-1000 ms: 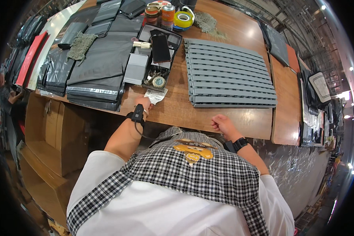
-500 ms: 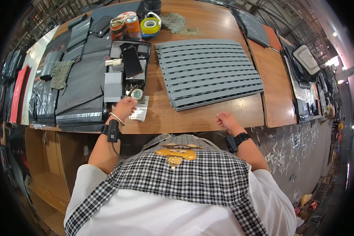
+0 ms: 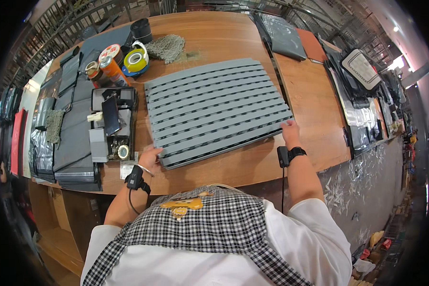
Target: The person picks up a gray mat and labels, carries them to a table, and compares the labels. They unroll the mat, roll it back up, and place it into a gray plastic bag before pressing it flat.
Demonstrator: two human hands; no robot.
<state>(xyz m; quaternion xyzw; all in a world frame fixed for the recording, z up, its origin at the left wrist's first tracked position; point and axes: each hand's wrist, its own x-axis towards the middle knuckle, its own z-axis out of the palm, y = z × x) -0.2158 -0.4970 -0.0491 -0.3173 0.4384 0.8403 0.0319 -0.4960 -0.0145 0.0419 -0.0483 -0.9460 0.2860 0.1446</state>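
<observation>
A grey slatted panel [image 3: 217,107], with dark gaps between its rows of strips, lies on the wooden table in front of me. Several layers seem stacked along its near edge. My left hand [image 3: 150,157] is at its near left corner, fingertips on the edge. At the near right corner, my right hand [image 3: 291,131] has its fingers closed on the edge. The fingers under the panel are hidden at both corners.
Left of the panel stands an open box [image 3: 133,119] holding a phone [image 3: 111,116] and a watch [image 3: 123,151]. Behind it are a spray can [image 3: 113,71] and yellow tape [image 3: 135,60]. Dark folded sheets [image 3: 76,128] cover the table's left; more plastic-wrapped packs [image 3: 279,38] lie at right.
Both hands have moved from beside the panel onto its near corners. My view has shifted, so the table's things appear further left and lower.
</observation>
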